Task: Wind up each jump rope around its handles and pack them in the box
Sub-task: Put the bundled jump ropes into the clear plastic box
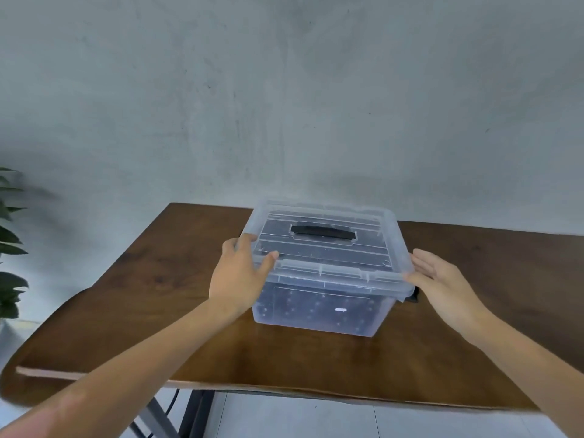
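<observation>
Both hands at the lidded box, centre of the frame

The left hand (240,273) gripped the box (325,298) at its lid (322,248) corner; the right hand (437,279) lay open, flat against the opposite edge. An uneven lift could probably pop the lid or tilt the box on the table (151,279).

Box (325,308) clear plastic, bluish tint, dark contents showing through. Lid (325,248) clear too, its handle (322,232) black. Table (158,279) dark brown wood grain. Wall (284,90) mottled grey. Plant (9,248) dark green.
</observation>
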{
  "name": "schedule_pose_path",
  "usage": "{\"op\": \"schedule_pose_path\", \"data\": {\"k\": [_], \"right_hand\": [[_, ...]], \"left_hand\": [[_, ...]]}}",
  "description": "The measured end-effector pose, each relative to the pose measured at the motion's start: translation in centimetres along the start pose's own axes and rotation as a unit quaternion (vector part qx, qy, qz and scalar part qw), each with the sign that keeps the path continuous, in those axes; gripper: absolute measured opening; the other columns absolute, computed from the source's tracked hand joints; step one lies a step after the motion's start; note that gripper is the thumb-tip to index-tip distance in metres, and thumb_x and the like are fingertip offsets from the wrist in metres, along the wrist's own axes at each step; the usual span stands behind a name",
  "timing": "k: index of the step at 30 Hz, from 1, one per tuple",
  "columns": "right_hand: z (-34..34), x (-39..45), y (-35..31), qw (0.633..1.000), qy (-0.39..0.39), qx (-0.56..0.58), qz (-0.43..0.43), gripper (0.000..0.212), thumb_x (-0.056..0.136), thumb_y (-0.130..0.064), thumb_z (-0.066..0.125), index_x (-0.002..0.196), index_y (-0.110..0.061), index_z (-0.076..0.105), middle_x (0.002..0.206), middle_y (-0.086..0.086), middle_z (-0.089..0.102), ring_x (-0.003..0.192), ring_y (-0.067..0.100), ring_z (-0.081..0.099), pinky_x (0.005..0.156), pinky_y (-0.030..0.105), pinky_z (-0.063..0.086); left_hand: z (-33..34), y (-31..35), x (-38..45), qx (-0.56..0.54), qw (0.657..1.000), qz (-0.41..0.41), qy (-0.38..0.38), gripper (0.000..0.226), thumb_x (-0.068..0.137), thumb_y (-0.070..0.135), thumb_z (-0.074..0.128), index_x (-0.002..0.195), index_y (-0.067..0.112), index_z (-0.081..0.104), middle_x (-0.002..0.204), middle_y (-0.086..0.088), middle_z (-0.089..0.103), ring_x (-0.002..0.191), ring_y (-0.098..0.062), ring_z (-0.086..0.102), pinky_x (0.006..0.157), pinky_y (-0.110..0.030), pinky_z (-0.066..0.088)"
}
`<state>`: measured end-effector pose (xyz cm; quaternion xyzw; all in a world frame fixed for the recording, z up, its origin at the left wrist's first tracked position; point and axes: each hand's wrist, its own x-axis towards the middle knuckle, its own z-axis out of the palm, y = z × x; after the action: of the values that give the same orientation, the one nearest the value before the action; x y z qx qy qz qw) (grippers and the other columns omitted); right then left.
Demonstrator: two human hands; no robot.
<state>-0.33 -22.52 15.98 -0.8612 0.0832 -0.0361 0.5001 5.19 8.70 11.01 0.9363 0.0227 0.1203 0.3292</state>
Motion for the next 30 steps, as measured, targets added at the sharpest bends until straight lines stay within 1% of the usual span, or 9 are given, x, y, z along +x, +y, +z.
{"op": "schedule_pose_path", "data": {"k": [4, 6, 9, 11, 15, 19, 22, 25, 30], "right_hand": [[0.1, 0.5, 0.6, 0.999, 0.012, -0.039, -0.014, 0.037, 0.102, -0.007, 0.055, 0.139, -0.005, 0.051, 0.095, -0.026, 0.051, 0.083, -0.007, 0.053, 0.060, -0.001, 0.045], [0.1, 1.0, 1.2, 0.998, 0.015, -0.057, -0.016, 0.039, 0.102, -0.010, 0.056, 0.141, -0.008, 0.050, 0.105, -0.019, 0.056, 0.089, -0.004, 0.055, 0.064, 0.003, 0.046], [0.0, 1.9, 1.8, 0.997, 0.020, -0.075, -0.011, 0.054, 0.103, -0.021, 0.056, 0.153, -0.014, 0.037, 0.144, -0.003, 0.054, 0.124, 0.013, 0.055, 0.096, 0.022, 0.044], [-0.2, 2.8, 2.0, 0.996, 0.040, -0.075, -0.004, 0.062, 0.103, -0.029, 0.056, 0.158, -0.020, 0.028, 0.155, -0.002, 0.045, 0.136, 0.019, 0.050, 0.105, 0.036, 0.041], [-0.8, 5.6, 1.4, 0.996, 0.071, -0.043, 0.019, 0.063, 0.103, -0.035, 0.056, 0.158, -0.023, 0.027, 0.156, -0.001, 0.044, 0.136, 0.021, 0.048, 0.101, 0.037, 0.038], [-1.1, 9.2, 0.4, 0.996, 0.071, -0.038, 0.042, 0.060, 0.104, -0.039, 0.051, 0.157, -0.016, 0.031, 0.156, 0.006, 0.044, 0.139, 0.027, 0.045, 0.106, 0.041, 0.038], [-0.4, 11.4, 0.0, 0.994, 0.049, -0.061, 0.071, 0.065, 0.106, -0.047, 0.042, 0.157, -0.009, 0.029, 0.159, 0.010, 0.038, 0.142, 0.030, 0.041, 0.105, 0.041, 0.037], [0.9, 12.4, 0.1, 0.990, 0.014, -0.090, 0.109, 0.075, 0.106, -0.057, 0.027, 0.158, -0.003, 0.022, 0.160, 0.015, 0.036, 0.141, 0.034, 0.042, 0.098, 0.039, 0.039], [2.3, 13.5, 1.4, 0.980, 0.002, -0.129, 0.155, 0.081, 0.106, -0.057, 0.008, 0.156, 0.004, 0.021, 0.156, 0.024, 0.037, 0.139, 0.038, 0.043, 0.107, 0.043, 0.037]], "left_hand": [[0.3, 0.1, -0.5, 0.002, 1.000, -0.005, 0.009, 0.062, 0.099, 0.061, 0.054, 0.149, 0.026, 0.040, 0.156, -0.009, 0.038, 0.089, -0.019, 0.065, 0.078, -0.034, 0.060], [0.5, -0.1, -0.7, 0.012, 1.000, -0.008, 0.000, 0.066, 0.098, 0.062, 0.056, 0.150, 0.026, 0.037, 0.156, -0.010, 0.037, 0.101, -0.023, 0.066, 0.083, -0.035, 0.060], [0.8, -0.3, -0.5, 0.020, 1.000, -0.014, -0.012, 0.079, 0.096, 0.064, 0.058, 0.156, 0.023, 0.026, 0.154, -0.013, 0.034, 0.130, -0.032, 0.050, 0.102, -0.043, 0.050], [0.6, -0.1, 0.1, 0.012, 1.000, -0.019, -0.002, 0.082, 0.096, 0.064, 0.056, 0.157, 0.021, 0.021, 0.154, -0.015, 0.033, 0.139, -0.035, 0.038, 0.110, -0.047, 0.041], [-0.1, 0.3, 3.3, -0.010, 0.999, -0.041, 0.002, 0.080, 0.099, 0.062, 0.051, 0.159, 0.018, 0.021, 0.155, -0.019, 0.031, 0.142, -0.041, 0.031, 0.114, -0.052, 0.034], [-0.6, 0.1, 7.6, -0.008, 0.995, -0.096, -0.030, 0.078, 0.103, 0.061, 0.047, 0.160, 0.015, 0.021, 0.158, -0.024, 0.030, 0.143, -0.048, 0.032, 0.115, -0.055, 0.032], [0.1, -0.8, 10.2, -0.010, 0.989, -0.128, -0.079, 0.084, 0.102, 0.066, 0.042, 0.161, 0.012, 0.019, 0.158, -0.026, 0.034, 0.139, -0.048, 0.041, 0.112, -0.056, 0.039], [1.0, -1.3, 11.1, -0.045, 0.976, -0.158, -0.146, 0.090, 0.101, 0.069, 0.038, 0.160, 0.005, 0.018, 0.157, -0.024, 0.041, 0.136, -0.043, 0.049, 0.104, -0.048, 0.044], [1.5, -1.6, 11.6, -0.067, 0.955, -0.216, -0.189, 0.111, 0.094, 0.082, 0.032, 0.164, -0.001, 0.012, 0.167, -0.022, 0.028, 0.149, -0.044, 0.035, 0.121, -0.053, 0.032]]}}
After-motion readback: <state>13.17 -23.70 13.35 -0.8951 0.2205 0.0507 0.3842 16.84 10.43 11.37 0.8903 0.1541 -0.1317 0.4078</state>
